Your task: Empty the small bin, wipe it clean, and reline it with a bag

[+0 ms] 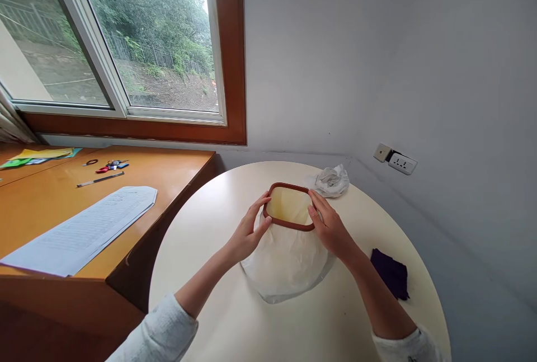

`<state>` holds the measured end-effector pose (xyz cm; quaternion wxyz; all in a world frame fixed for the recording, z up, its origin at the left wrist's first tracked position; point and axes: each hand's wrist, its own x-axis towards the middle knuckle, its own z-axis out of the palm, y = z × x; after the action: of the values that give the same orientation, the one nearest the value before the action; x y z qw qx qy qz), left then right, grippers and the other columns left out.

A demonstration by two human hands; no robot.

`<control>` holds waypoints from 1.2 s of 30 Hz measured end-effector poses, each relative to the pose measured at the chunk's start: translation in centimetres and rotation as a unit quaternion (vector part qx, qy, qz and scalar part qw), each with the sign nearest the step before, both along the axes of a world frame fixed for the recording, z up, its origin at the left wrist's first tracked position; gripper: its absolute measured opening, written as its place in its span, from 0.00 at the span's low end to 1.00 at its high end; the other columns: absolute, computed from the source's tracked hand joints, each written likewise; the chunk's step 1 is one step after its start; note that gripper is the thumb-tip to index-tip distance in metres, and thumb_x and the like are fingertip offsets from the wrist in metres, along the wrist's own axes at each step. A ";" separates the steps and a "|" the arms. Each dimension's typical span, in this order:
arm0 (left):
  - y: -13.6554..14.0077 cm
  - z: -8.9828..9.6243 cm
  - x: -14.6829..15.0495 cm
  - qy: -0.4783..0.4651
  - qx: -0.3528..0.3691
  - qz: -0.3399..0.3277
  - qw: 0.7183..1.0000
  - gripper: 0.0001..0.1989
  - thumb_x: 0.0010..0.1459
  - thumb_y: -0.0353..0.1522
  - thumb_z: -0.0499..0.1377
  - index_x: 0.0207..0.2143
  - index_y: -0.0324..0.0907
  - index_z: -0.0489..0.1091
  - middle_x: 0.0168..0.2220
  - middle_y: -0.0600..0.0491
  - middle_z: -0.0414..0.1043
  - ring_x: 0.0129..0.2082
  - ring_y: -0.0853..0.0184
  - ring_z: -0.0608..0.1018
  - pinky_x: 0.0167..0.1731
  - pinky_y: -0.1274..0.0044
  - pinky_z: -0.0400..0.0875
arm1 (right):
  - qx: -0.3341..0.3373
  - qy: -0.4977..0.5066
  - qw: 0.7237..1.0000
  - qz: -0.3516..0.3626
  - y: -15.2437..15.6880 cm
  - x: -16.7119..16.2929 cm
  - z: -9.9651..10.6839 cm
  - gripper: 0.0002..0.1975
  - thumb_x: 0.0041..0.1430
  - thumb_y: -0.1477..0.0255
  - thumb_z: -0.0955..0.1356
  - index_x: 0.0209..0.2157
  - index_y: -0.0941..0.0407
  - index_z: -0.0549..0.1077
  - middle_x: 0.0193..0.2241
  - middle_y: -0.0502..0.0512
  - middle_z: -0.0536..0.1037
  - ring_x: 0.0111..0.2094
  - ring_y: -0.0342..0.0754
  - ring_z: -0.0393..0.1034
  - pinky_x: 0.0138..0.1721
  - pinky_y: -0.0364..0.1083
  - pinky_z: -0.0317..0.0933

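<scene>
- White papers (92, 227) on orange tabletop (180, 166), apart from the work.
- Left hand (246, 234): thumb and fingers spread, clasping left end of brown rim (291, 225).
- Bin (289, 205) sits on round tabletop (197, 227), between both hands. Looks done: pale plastic bag (289, 264) around outside, rim on top; fully seated or not, can't tell. Looks left: bag's lower edge, flaring loose.
- Right hand (332, 230): spread likewise, clasping rim's right end.
- Crumpled white plastic (334, 183) just beyond; purple cloth (390, 273) farther right, both untouched.
</scene>
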<state>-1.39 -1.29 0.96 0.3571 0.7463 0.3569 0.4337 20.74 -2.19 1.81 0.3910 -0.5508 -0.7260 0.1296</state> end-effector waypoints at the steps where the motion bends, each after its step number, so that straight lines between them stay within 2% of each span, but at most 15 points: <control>1: 0.1 -0.1 0.0 -0.004 -0.001 -0.001 1.000 0.21 0.60 0.40 0.48 0.56 0.49 0.54 0.64 0.52 0.43 0.63 0.62 0.49 0.60 0.65 0.47 | -0.004 0.005 1.000 0.002 0.0 0.0 0.0 0.26 0.62 0.62 0.53 0.59 0.57 0.54 0.60 0.58 0.55 0.61 0.50 0.46 0.59 0.56 0.45; 12: 0.4 -0.3 0.3 -0.045 0.000 0.003 0.999 0.20 0.59 0.39 0.51 0.54 0.47 0.58 0.62 0.50 0.48 0.61 0.60 0.54 0.58 0.65 0.54 | -0.007 0.033 0.999 0.015 0.3 -0.1 -0.2 0.25 0.63 0.62 0.53 0.59 0.56 0.55 0.60 0.56 0.54 0.61 0.49 0.45 0.60 0.55 0.44; 18: 0.5 0.0 0.0 -0.020 0.010 0.008 1.000 0.20 0.59 0.39 0.51 0.54 0.47 0.59 0.62 0.50 0.50 0.61 0.59 0.55 0.58 0.65 0.55 | -0.015 0.031 0.999 0.009 0.2 -0.2 0.0 0.25 0.62 0.62 0.54 0.59 0.56 0.55 0.60 0.56 0.55 0.61 0.49 0.46 0.60 0.55 0.45; 25: 0.5 0.4 -0.1 0.005 0.040 0.018 0.999 0.20 0.59 0.39 0.51 0.54 0.46 0.59 0.60 0.48 0.53 0.60 0.59 0.56 0.57 0.65 0.55 | 0.030 0.050 0.998 0.007 0.5 -0.3 -0.6 0.23 0.62 0.64 0.55 0.57 0.55 0.59 0.58 0.57 0.59 0.59 0.50 0.50 0.59 0.56 0.48; 31: 0.4 0.4 -0.2 0.064 0.071 0.025 0.995 0.20 0.58 0.38 0.51 0.53 0.46 0.60 0.59 0.49 0.55 0.59 0.59 0.59 0.56 0.65 0.57 | 0.025 0.042 0.999 -0.006 0.5 -0.2 -0.5 0.22 0.62 0.66 0.55 0.56 0.57 0.61 0.58 0.58 0.59 0.59 0.50 0.51 0.59 0.55 0.48; 36: 0.5 0.3 -0.3 0.077 0.076 0.029 0.994 0.20 0.58 0.38 0.51 0.53 0.46 0.60 0.59 0.49 0.56 0.59 0.59 0.59 0.56 0.65 0.57 | 0.025 0.045 0.999 -0.005 0.4 -0.2 -0.5 0.22 0.62 0.67 0.55 0.55 0.57 0.61 0.58 0.58 0.59 0.59 0.49 0.51 0.59 0.54 0.48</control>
<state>-1.70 -0.77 1.25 0.2583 0.7917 0.3712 0.4107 20.55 -1.77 1.32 0.4374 -0.5381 -0.7078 0.1344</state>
